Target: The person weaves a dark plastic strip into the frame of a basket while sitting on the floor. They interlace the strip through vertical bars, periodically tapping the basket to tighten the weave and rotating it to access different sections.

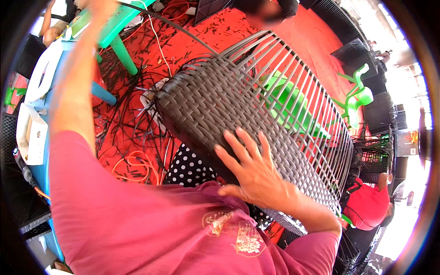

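Roughly half of the big dark wicker frame (pixel 238 110) is woven, as far as the view shows: the end nearest the person carries a tight grey-brown basket weave, while the far end is only bare parallel ribs with a green plastic chair (pixel 293 107) visible through the gaps. By my judgement the open ribs are what remains to be filled. The frame lies tilted across the person's lap, over a polka-dot cloth (pixel 188 167), above a red floor (pixel 316 41). Left of the frame, that floor is littered with loose dark strands (pixel 123 123) and an orange cord (pixel 135 165), and further left stands a blue worktop (pixel 41 165) with white pieces on it. One long dark strand (pixel 178 27) runs from the woven edge of the frame up toward the raised left arm; the left hand (pixel 98 4) is blurred at the top rim, so I cannot tell whether it grips that strand. The right hand (pixel 254 172) lies open and flat, fingers spread, pressing on the woven part of the frame at its near edge.
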### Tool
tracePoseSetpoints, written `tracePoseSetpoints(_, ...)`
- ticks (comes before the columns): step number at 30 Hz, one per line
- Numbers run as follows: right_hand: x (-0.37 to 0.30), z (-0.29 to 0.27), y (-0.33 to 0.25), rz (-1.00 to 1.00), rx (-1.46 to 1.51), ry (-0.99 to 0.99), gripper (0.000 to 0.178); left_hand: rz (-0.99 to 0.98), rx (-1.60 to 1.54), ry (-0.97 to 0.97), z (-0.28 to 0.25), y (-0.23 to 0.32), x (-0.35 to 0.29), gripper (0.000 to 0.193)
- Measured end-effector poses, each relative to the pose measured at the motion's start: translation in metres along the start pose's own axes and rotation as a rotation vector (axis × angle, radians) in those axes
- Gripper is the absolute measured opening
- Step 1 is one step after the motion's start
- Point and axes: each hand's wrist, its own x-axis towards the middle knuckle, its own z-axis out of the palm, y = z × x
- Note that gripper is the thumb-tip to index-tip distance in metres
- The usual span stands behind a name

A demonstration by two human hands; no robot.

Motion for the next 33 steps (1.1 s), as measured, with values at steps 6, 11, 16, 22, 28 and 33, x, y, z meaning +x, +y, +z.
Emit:
tracePoseSetpoints(6,-0.049,0.026,-0.005,0.118,-0.102,-0.031,0.060,-0.103,-0.276,0.034,-0.089,-0.044,0.026,0.025)
tracePoseSetpoints(11,-0.045,0.033,-0.002,0.153,-0.108,0.019,0.061,0.508,-0.877,-0.720,-0.096,0.208,-0.120,0.031)
tracePoseSetpoints(16,-0.055,0.031,-0.003,0.116,-0.096,0.078,0.067,0.576,-0.733,-1.138,-0.048,0.270,-0.181,0.028)
tracePoseSetpoints(22,-0.064,0.036,0.005,0.055,-0.199,0.240,0.052,0.750,-0.869,-1.116,-0.065,0.274,-0.168,0.030)
tracePoseSetpoints(28,-0.073,0.055,0.008,0.025,-0.176,0.357,0.054,0.576,-0.529,-0.739,0.003,0.217,-0.134,0.013)
tracePoseSetpoints(33,-0.075,0.058,0.007,0.018,-0.146,0.379,0.052,0.253,0.217,-0.560,0.106,0.055,-0.056,0.031)
